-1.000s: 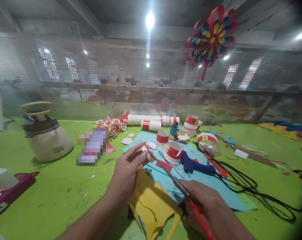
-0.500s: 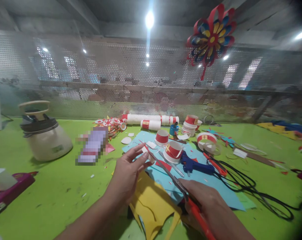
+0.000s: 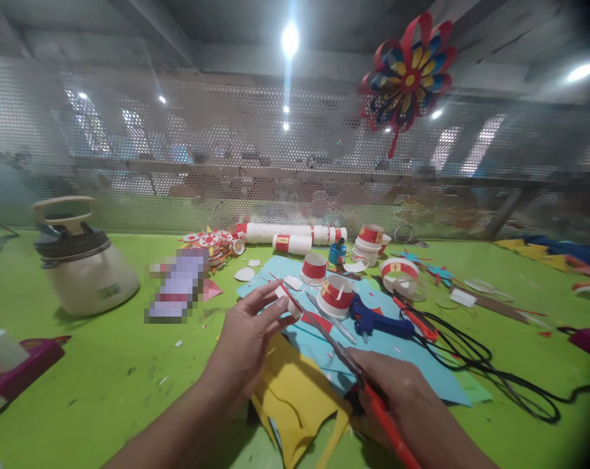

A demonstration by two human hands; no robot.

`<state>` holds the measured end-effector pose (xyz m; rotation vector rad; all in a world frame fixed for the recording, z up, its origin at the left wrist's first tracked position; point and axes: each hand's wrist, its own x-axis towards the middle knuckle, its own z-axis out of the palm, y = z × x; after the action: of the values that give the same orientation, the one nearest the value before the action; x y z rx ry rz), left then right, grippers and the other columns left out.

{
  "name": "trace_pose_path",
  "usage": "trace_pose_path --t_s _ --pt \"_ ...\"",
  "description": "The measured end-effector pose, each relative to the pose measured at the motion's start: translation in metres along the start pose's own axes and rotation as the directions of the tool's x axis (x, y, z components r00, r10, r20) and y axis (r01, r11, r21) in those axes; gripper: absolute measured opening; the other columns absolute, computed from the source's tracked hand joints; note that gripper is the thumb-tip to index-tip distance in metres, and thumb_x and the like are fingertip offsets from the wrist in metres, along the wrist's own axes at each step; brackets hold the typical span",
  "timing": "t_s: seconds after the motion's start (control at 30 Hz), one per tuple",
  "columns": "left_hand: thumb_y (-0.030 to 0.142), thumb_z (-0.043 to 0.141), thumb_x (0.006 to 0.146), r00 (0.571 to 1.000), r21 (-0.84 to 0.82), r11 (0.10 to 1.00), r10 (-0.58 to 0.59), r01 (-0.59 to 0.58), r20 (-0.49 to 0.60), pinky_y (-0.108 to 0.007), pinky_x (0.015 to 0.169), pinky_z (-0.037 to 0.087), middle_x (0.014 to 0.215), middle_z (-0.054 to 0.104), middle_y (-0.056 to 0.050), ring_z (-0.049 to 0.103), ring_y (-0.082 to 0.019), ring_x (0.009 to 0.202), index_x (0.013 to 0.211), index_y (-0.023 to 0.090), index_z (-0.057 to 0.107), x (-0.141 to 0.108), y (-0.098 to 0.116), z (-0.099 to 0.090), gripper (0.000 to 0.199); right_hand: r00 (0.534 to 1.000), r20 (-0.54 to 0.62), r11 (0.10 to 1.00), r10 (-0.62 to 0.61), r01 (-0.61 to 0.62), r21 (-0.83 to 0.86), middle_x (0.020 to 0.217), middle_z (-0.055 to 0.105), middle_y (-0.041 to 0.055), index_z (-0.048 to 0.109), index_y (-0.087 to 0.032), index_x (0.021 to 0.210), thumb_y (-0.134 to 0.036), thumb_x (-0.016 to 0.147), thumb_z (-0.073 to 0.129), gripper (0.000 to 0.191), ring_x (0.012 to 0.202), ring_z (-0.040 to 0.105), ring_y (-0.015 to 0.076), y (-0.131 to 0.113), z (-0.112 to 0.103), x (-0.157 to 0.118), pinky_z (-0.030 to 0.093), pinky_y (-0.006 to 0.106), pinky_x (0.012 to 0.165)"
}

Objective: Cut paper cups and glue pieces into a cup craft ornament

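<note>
Between the thumb and fingers of my left hand (image 3: 248,332) is a small white-and-red piece of paper (image 3: 289,301). My right hand (image 3: 402,391) grips red-handled scissors (image 3: 346,357), their blades reaching up and left to the piece's right edge; whether they touch it cannot be made out. Beneath the hands lie a cut yellow sheet (image 3: 292,397) and a light blue sheet (image 3: 402,361). Just beyond the blades stand two cut red-and-white paper cups (image 3: 334,296). A blue glue gun (image 3: 377,319) rests to their right.
A black cable (image 3: 490,371) loops over the right side of the green table (image 3: 99,391). At the left stand a beige kettle-like jug (image 3: 87,273) and a blurred-out flat item (image 3: 180,286). Stacked cups (image 3: 295,234) lie along the back. A paper flower pinwheel (image 3: 409,81) hangs above.
The scissor blades have drawn slightly away from the paper piece, down and to the right. My left hand keeps its pinch. The whole view has shifted a little.
</note>
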<state>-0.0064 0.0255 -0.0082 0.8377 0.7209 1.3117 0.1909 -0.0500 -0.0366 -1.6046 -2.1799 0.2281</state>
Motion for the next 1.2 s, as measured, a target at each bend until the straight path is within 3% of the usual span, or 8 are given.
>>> trace_pose_path --t_s 0.2,0.37,0.6,0.77,1.2 --pt "0.023 0.078 0.062 0.999 0.034 0.999 0.011 -0.010 -0.045 -0.035 0.079 0.051 0.106 0.063 -0.010 0.064 -0.019 0.084 0.101 0.015 0.068 -0.0002 0.0037 0.0016 0.041 1.000 0.023 1.000 0.002 -0.002 -0.006 0.093 0.066 0.0069 0.058 -0.020 0.113 -0.013 0.071 0.055 0.043 0.083 0.061 0.0220 0.0048 0.0029 0.0008 0.047 0.034 0.076" --pt "0.023 0.078 0.061 0.998 0.087 0.996 0.030 -0.025 -0.055 -0.036 0.080 0.049 0.112 0.061 -0.010 0.063 -0.016 0.077 0.110 0.019 0.065 0.0007 0.0000 0.0006 0.052 0.997 0.072 0.999 0.025 -0.026 0.019 0.098 0.063 0.0094 0.054 -0.018 0.120 -0.013 0.074 0.055 0.045 0.090 0.059 0.0225 0.0023 0.0005 0.0017 0.046 0.037 0.081" --pt "0.025 0.073 0.069 0.997 0.128 0.989 0.075 -0.076 0.010 -0.038 0.083 0.047 0.112 0.061 -0.012 0.061 -0.018 0.080 0.105 0.015 0.062 0.0015 -0.0063 -0.0023 0.039 0.996 0.081 0.999 0.038 -0.038 0.001 0.096 0.064 0.0096 0.056 -0.019 0.118 -0.018 0.078 0.053 0.040 0.087 0.060 0.0231 0.0014 -0.0010 0.0012 0.047 0.038 0.079" --pt "0.025 0.072 0.071 0.997 0.117 0.991 0.066 -0.070 0.035 -0.036 0.083 0.047 0.107 0.062 -0.011 0.060 -0.018 0.083 0.101 0.014 0.060 -0.0011 -0.0047 0.0004 0.034 1.000 0.010 0.999 0.029 -0.029 -0.018 0.092 0.068 0.0076 0.060 -0.022 0.114 -0.018 0.073 0.055 0.042 0.084 0.063 0.0232 -0.0001 -0.0041 -0.0003 0.049 0.034 0.076" --pt "0.022 0.074 0.069 0.999 0.083 0.996 0.034 -0.035 0.015 -0.035 0.085 0.048 0.102 0.064 -0.008 0.062 -0.017 0.084 0.100 0.014 0.059 -0.0039 -0.0033 0.0014 0.035 1.000 -0.014 0.999 0.012 -0.013 -0.035 0.080 0.069 0.0051 0.065 -0.020 0.099 -0.021 0.075 0.053 0.027 0.072 0.062 0.0204 -0.0028 -0.0041 -0.0002 0.048 0.029 0.068"
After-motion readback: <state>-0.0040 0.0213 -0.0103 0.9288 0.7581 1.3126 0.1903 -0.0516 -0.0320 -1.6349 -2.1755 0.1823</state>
